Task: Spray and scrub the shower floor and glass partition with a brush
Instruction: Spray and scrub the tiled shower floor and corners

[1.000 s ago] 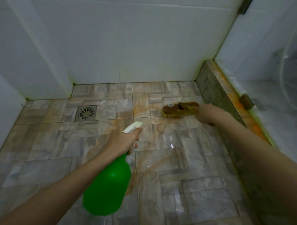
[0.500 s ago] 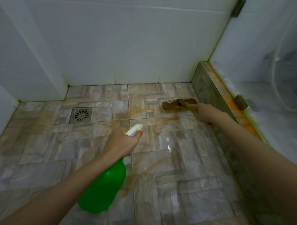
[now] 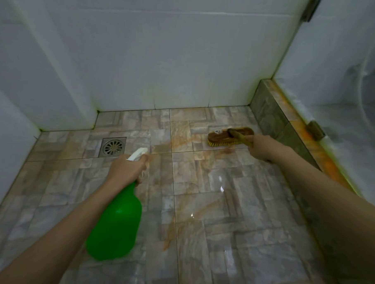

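So left hand (image 3: 125, 168) grips green plastic spray bottle (image 3: 116, 222); right hand (image 3: 262, 148) grips wooden brush (image 3: 229, 136), bristles on glossy stone-look floor (image 3: 233, 208), round-grate drain (image 3: 113, 147) at 11 o'clock.

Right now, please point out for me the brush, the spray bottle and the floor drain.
brush (image 3: 220, 136), head view, on the brown back of its head.
spray bottle (image 3: 116, 222), head view, on its green body.
floor drain (image 3: 113, 147), head view, on its round metal grate.

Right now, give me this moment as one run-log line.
stage: floor scrub | left hand: grips green spray bottle | right hand: holds brush, bristles on shower floor near curb | orange stains: on tiles
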Action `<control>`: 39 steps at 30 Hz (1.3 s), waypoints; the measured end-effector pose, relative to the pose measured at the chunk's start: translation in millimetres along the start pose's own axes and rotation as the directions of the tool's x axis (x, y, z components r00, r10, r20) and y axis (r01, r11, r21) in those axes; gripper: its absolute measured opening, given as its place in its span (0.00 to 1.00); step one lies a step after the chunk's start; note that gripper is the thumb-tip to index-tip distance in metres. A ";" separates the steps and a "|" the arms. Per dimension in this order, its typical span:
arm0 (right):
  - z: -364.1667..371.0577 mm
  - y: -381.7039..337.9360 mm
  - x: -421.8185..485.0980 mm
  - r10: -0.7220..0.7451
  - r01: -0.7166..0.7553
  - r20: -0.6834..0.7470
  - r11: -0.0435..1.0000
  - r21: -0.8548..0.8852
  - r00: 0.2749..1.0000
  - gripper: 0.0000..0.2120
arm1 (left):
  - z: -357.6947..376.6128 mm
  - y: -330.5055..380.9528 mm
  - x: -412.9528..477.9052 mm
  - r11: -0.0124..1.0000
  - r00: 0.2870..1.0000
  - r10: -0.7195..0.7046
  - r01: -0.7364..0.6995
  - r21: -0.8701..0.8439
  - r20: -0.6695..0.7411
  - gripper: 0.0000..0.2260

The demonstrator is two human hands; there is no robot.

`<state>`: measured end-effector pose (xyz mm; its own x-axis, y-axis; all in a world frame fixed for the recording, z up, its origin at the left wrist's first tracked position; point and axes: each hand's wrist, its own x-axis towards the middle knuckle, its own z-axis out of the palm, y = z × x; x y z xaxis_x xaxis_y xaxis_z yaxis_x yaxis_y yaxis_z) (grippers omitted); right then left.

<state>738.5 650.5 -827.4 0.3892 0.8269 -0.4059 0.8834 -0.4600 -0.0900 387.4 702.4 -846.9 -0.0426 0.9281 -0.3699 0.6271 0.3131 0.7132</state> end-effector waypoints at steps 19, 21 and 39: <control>11.5 5.8 -23.1 -0.126 0.122 -0.055 0.989 -0.080 0.990 0.27 | 42.0 -20.0 -92.2 0.862 0.857 0.032 -0.284 0.420 0.515 0.24; 12.1 6.7 -22.4 -0.121 0.116 -0.061 0.990 -0.078 0.991 0.27 | 43.5 -27.9 -96.8 0.843 0.854 0.021 -0.295 0.451 0.520 0.23; -28.0 -32.4 -37.3 0.060 -0.027 0.134 0.970 -0.240 0.989 0.13 | 13.1 35.4 -55.3 0.969 0.946 0.246 -0.243 -0.042 0.213 0.17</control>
<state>702.7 643.6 -783.9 0.4032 0.7466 -0.5292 0.9095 -0.3910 0.1415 422.1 659.4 -809.0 0.2794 0.9118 -0.3008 0.5858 0.0864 0.8059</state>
